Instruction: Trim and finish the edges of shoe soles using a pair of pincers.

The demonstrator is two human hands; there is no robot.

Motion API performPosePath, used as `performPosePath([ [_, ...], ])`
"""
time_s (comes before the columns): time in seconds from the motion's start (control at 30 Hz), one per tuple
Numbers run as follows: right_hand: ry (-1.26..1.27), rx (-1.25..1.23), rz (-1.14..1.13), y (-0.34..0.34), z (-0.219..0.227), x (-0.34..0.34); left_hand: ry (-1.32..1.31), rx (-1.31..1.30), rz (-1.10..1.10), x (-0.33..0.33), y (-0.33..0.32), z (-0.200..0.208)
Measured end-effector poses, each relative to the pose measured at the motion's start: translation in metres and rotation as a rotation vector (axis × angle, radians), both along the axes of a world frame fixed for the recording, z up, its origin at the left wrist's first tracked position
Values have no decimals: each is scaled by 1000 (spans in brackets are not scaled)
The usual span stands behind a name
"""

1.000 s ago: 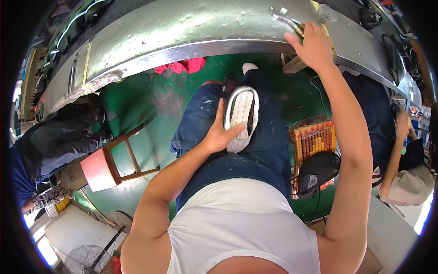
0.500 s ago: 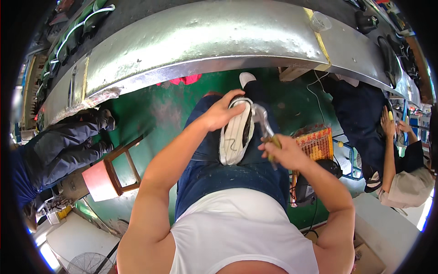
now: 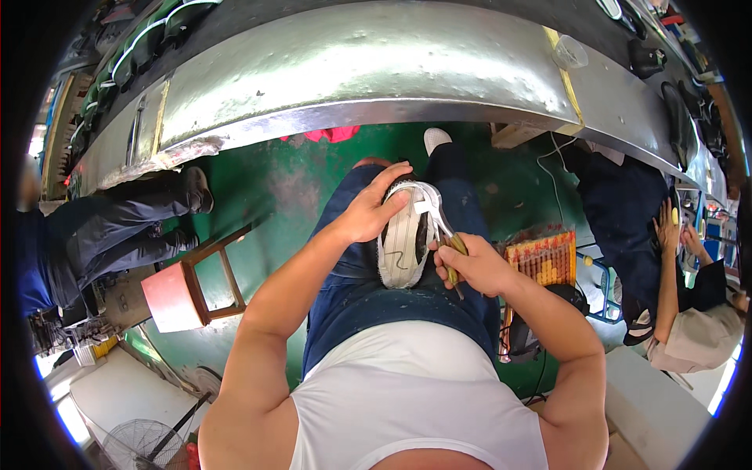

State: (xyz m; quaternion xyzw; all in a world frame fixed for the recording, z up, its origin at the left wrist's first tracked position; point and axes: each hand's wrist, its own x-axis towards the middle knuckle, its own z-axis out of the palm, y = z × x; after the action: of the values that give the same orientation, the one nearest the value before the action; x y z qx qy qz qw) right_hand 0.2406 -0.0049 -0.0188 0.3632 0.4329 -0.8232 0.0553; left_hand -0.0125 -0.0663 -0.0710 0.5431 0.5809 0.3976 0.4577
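Observation:
A shoe [image 3: 403, 249] lies bottom up on my lap, its pale sole side facing me and a dark upper showing along its edges. My left hand [image 3: 366, 213] is closed round its far end, with the thumb pressed near the rim. In my right hand [image 3: 482, 266] are lasting pincers [image 3: 433, 205] with silver jaws and yellowish-green handles. Their jaws reach over the right rim of the shoe near its far end. Whether they pinch any material is too small to tell.
Ahead runs a metal-covered bench [image 3: 352, 74] with a clear plastic cup [image 3: 570, 53] and dark shoes [image 3: 675, 125] on it. To the left are a wooden stool [image 3: 184, 294] and a person's legs [image 3: 117, 223]. A beaded seat mat [image 3: 540, 258] and a co-worker [image 3: 693, 329] are at right.
The pincers' jaws have swung left over the shoe's rim, and my right hand has come closer to the shoe. My left hand keeps its hold. The whole view has shifted slightly.

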Motion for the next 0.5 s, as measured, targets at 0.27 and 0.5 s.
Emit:
performPosePath([
  [0.27,-126,943,7,-13,-45,-11,-534,-131,142,3,7,-27],
  [0.5,-273,1248,225,-5,-18,12,-375,-285,157,15,27,-11],
])
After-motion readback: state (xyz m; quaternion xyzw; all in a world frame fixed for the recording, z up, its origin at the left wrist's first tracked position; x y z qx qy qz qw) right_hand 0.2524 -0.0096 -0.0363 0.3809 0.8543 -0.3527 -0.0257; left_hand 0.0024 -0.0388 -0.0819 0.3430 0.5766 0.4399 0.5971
